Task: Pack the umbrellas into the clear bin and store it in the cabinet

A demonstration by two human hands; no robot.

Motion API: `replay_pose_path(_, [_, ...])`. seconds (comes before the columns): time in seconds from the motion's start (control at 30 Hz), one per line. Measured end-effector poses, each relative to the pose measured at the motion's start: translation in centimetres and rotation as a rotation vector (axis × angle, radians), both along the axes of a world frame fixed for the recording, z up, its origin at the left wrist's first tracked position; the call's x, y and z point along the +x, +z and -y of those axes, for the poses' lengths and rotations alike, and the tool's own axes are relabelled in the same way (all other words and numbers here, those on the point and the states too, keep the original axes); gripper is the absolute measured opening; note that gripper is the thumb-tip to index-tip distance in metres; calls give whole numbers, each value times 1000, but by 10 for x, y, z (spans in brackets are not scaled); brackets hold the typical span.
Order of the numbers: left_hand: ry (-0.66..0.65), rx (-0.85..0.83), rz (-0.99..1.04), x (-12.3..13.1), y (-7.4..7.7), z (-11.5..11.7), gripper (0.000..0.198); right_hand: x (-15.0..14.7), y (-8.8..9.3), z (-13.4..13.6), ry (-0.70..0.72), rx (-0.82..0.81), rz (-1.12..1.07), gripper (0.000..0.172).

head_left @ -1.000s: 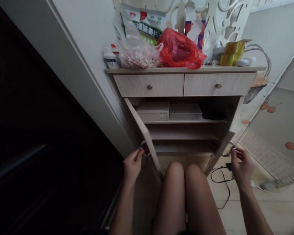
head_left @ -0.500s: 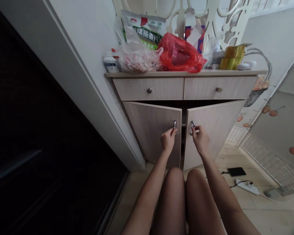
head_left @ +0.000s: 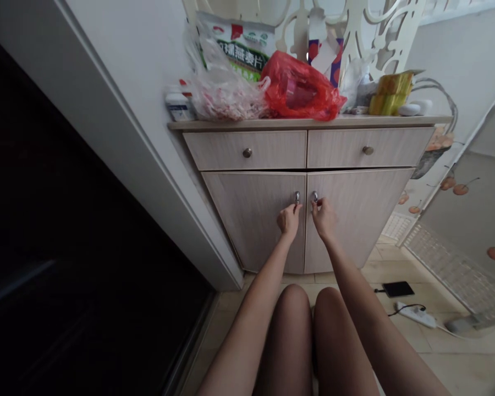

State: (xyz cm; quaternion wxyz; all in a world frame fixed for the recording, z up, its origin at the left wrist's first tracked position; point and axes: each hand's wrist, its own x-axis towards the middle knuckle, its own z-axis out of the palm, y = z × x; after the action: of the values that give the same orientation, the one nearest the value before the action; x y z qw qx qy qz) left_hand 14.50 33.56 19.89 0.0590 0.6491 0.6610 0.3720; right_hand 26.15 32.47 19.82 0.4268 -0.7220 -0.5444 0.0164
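A pale wood-grain cabinet has two lower doors. My left hand [head_left: 289,220] pinches the metal handle [head_left: 297,196] of the left door [head_left: 251,220], near its inner edge. On the right door [head_left: 355,220], my right hand [head_left: 325,219] has its fingers closed on the other handle [head_left: 314,195]. Both doors are nearly flush with the cabinet front, with a thin dark gap along their top edges. Above them are the left drawer [head_left: 276,151] and the right drawer [head_left: 391,148], both closed.
On the cabinet top [head_left: 297,125] stand a white plastic bag [head_left: 231,99], a red bag [head_left: 301,91], a white bottle [head_left: 179,105] and a yellow package [head_left: 390,94]. A power strip [head_left: 416,315] and a black phone-like device [head_left: 398,289] lie on the floor at right.
Both doors have swung inward from ajar to nearly closed. My hands moved forward and closer together, still on the handles.
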Motion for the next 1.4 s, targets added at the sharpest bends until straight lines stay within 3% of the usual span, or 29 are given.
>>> replay_pose_path(0.47, [-16, -50, -7, 4, 8, -29, 35, -2, 8, -27, 1, -9, 3, 32])
replay_pose_path(0.97, [-55, -60, -32, 6, 10, -32, 36, -5, 4, -29, 45, 40, -65, 30])
replay_pose_path(1.1, [-139, -151, -28, -6, 27, -30, 36, 6, 12, -29, 108, -17, -56, 32])
replay_pose_path(1.23, [-207, -305, 47, -36, 57, -16, 56, 42, 38, -22, 200, -37, -117, 53])
replay_pose_path(1.4, [-303, -180, 564, -59, 88, 6, 76, 64, 71, 3, 514, 77, -703, 70])
